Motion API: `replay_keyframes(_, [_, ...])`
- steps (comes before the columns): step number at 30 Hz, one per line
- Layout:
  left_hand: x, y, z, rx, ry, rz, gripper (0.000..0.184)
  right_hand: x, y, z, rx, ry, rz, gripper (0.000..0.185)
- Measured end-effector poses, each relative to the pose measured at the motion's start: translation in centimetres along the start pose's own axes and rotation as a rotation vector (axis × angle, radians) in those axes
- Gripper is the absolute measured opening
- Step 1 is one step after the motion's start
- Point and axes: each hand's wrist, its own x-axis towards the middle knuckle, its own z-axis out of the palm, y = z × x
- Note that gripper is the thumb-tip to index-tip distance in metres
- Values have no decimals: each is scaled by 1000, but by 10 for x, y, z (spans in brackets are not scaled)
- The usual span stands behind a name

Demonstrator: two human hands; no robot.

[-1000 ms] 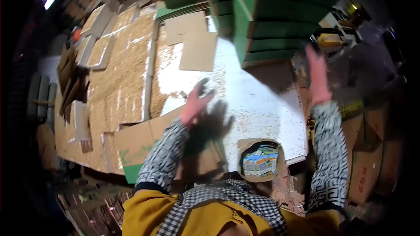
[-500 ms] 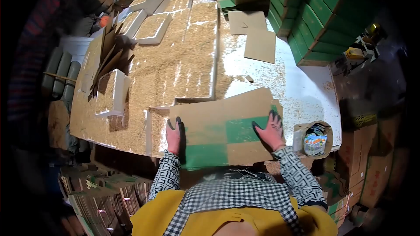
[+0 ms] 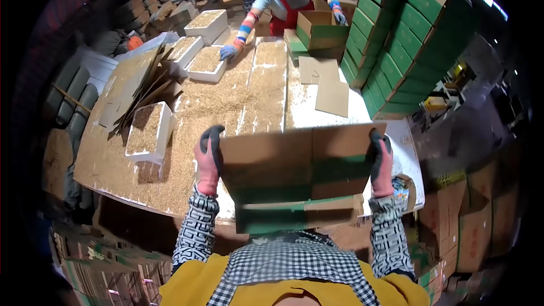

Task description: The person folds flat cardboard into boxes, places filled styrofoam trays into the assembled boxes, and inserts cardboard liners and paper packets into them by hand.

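Observation:
A flattened cardboard box [image 3: 272, 158], brown with green bands, is tilted up in front of me above the near edge of the table. My left hand [image 3: 209, 158], in a pink and dark grey glove, is closed on its left edge. On the opposite edge, my right hand [image 3: 381, 161] grips it in a matching glove. Below the raised panel, a green and brown strip of cardboard [image 3: 277, 215] lies close to my apron; whether it belongs to the same box I cannot tell.
The table [image 3: 409, 178] bears grain-like material and white trays [image 3: 205, 68]. Loose cardboard sheets [image 3: 331, 98] lie beyond my box. Green boxes [image 3: 391, 82] are stacked at the right. Across the table, a co-worker's gloved hand [image 3: 228, 51] touches a tray; an open box [image 3: 322, 31] is beside them.
The box has gone from lying low to being tilted up, with my hands raised along its sides. The view has lifted, bringing the co-worker into sight.

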Motion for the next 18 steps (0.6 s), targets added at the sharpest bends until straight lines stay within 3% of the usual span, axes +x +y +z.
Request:
replay_keyframes(1, [-11, -3, -3, -106, -12, -11, 34, 0, -8, 0, 86, -24, -37, 33])
replay_keyframes(2, [-21, -5, -3, -135, -81, 125, 34, 0, -22, -4, 115, -81, -31, 32])
replay_keyframes(3, [-35, -9, -1, -161, -152, 244, 34, 13, -6, -20, -89, -132, -34, 41])
replay_keyframes(5, [-53, -31, 10, -143, -111, 425, 33, 12, 4, -19, -408, -86, -158, 36])
replay_keyframes(6, [-54, -33, 16, -205, -77, 247, 32, 11, 13, -21, -514, -38, -191, 34])
replay_keyframes(7, [-50, -32, 16, -266, -34, 70, 32, -1, 5, -8, 71, 114, 86, 31])
replay_keyframes(8, [-40, -28, 14, -297, 88, -19, 31, -18, -10, 1, 70, -33, 1, 23])
replay_keyframes(9, [-32, -21, 5, -123, 162, 29, 31, -36, -29, 6, 68, -179, -76, 15])
replay_keyframes(10, [-23, -21, 1, -172, 149, 13, 31, -50, -43, 11, 11, -246, -180, 18])
replay_keyframes(11, [-16, -22, 0, -227, 130, 13, 31, -45, -37, 6, 98, -242, -135, 32])
replay_keyframes(12, [-29, -7, 3, -215, -107, -164, 31, -24, -23, 0, 42, -193, -130, 40])
replay_keyframes(13, [-56, -9, 20, -70, -393, -66, 33, 1, -3, -4, -12, -143, -128, 48])
replay_keyframes(14, [-83, -12, 36, 48, -661, 74, 38, 14, 20, -4, -54, -81, -188, 65])
replay_keyframes(15, [-105, 54, 61, 137, -903, 459, 45, 4, 10, 10, -538, -172, -439, 76])
replay_keyframes(16, [-146, -7, 63, -309, -928, -178, 53, -9, -9, 25, -736, -309, -530, 79])
replay_keyframes(17, [-152, -7, 65, -273, -984, -275, 58, -17, -20, 32, -933, -444, -618, 83])
replay_keyframes(18, [-158, -7, 67, -232, -1038, -372, 63, -14, 2, 22, -880, -478, -559, 88])
